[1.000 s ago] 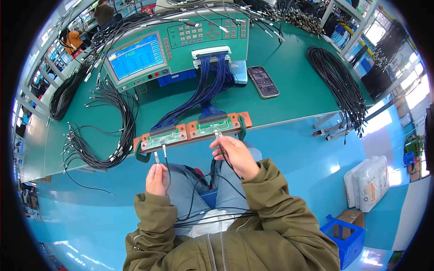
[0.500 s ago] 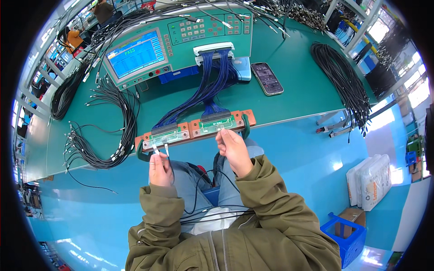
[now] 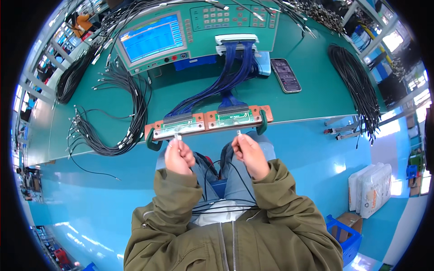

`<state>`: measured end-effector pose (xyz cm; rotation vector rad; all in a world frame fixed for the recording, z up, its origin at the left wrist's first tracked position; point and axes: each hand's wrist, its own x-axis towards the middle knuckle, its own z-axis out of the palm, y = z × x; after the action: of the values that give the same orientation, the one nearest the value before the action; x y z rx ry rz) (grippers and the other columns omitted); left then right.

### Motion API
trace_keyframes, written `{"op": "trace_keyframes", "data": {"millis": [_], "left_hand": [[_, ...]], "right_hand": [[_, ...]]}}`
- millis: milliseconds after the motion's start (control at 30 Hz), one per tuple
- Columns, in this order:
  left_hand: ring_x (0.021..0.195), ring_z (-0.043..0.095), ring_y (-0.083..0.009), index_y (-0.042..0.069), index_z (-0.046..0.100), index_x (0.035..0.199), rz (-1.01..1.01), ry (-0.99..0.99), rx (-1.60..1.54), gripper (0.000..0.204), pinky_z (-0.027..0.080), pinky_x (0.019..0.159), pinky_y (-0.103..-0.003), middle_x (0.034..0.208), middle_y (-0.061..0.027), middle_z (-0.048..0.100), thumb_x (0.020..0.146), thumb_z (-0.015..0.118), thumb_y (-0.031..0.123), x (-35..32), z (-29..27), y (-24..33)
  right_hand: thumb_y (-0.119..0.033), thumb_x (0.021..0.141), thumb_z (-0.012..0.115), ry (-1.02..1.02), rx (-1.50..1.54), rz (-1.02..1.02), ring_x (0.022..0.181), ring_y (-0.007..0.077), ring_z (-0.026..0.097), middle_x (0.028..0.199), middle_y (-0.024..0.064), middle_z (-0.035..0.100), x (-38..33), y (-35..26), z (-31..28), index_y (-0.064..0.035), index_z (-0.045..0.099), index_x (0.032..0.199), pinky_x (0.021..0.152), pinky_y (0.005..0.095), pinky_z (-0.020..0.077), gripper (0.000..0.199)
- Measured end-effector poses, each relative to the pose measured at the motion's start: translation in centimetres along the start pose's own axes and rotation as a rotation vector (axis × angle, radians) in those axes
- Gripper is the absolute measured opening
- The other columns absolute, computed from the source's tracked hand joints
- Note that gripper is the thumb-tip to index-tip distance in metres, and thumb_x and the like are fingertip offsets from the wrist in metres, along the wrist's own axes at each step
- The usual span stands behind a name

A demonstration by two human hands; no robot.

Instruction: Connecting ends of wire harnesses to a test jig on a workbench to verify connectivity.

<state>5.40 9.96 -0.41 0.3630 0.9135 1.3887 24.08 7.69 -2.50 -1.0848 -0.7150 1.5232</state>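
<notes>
My left hand (image 3: 180,157) is closed in a pinch on a white cable connector (image 3: 178,137), right at the front edge of the left test board (image 3: 179,128). Whether that connector sits in the board's socket, I cannot tell. Between the thumb and finger of my right hand (image 3: 251,156) is another small cable connector (image 3: 239,133), a little short of the right test board (image 3: 231,118). Black cables (image 3: 228,200) run from below my hands across my lap. Both boards are green, on an orange-brown fixture bar (image 3: 266,113) along the table edge.
Dark green clamps (image 3: 154,145) hold the bar's ends. Blue ribbon wiring (image 3: 212,92) joins it to a tester with a screen (image 3: 153,38). Cable bundles (image 3: 138,119) lie left, another cable bundle (image 3: 355,86) right. A phone (image 3: 285,76) rests on the green table (image 3: 312,92).
My right hand has drawn its connector back from the right board. My left hand has shifted right along the left board. The green word on the tester's screen is gone; the whole view has shifted.
</notes>
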Motion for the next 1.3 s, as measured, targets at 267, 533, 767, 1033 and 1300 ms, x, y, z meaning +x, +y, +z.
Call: {"op": "trace_keyframes", "data": {"millis": [267,533,767,1033,1300], "left_hand": [[0.04,0.019,-0.0042,0.012,0.038,0.069,-0.174,-0.04,0.09,0.025,0.012,0.034,-0.018,0.054,0.0015,0.031,0.09,0.034,0.025,-4.3,-1.9,-0.9],[0.039,0.019,-0.0046,0.01,0.039,0.069,-0.206,-0.056,0.147,0.026,0.013,0.035,-0.019,0.053,0.0011,0.032,0.09,0.032,0.023,-4.5,-1.9,-0.3],[0.039,0.019,-0.0046,0.01,0.039,0.069,-0.221,-0.084,0.152,0.027,0.012,0.035,-0.019,0.053,0.0012,0.031,0.09,0.033,0.025,-4.5,-2.3,-0.5],[0.038,0.018,-0.0043,0.009,0.043,0.073,-0.279,0.028,0.184,0.027,0.013,0.035,-0.019,0.051,0.002,0.03,0.09,0.034,0.028,-4.1,-2.0,-0.1],[0.038,0.017,-0.0037,0.009,0.045,0.077,-0.332,-0.187,0.168,0.027,0.013,0.033,-0.018,0.051,0.0022,0.03,0.091,0.034,0.029,-3.5,-2.5,-0.3]], "right_hand": [[-0.017,0.088,0.039,0.386,-0.363,-0.447,0.042,0.0019,0.03,0.074,0.001,0.055,0.6,-10.8,-5.7,-0.0068,0.053,0.079,0.037,0.0157,0.0242,0.02],[-0.026,0.087,0.037,0.505,-0.778,-0.458,0.04,0.0036,0.027,0.101,0.0021,0.06,10.7,-14.8,-12.9,-0.0087,0.051,0.074,0.036,0.0182,0.0233,0.026],[-0.028,0.088,0.037,0.556,-0.747,-0.436,0.039,0.0036,0.026,0.1,0.0056,0.06,11.8,-13.9,-13.7,-0.0087,0.049,0.073,0.035,0.0184,0.0235,0.028],[-0.029,0.089,0.035,0.524,-0.564,-0.417,0.036,0.003,0.024,0.1,0.0097,0.06,7.5,-15.3,-11.0,-0.0092,0.044,0.069,0.034,0.0186,0.0251,0.03],[-0.029,0.089,0.033,0.49,-0.739,-0.426,0.04,0.0053,0.031,0.103,0.0068,0.059,9.2,-15.0,-11.4,-0.0089,0.041,0.068,0.038,0.0195,0.0319,0.03]]}}
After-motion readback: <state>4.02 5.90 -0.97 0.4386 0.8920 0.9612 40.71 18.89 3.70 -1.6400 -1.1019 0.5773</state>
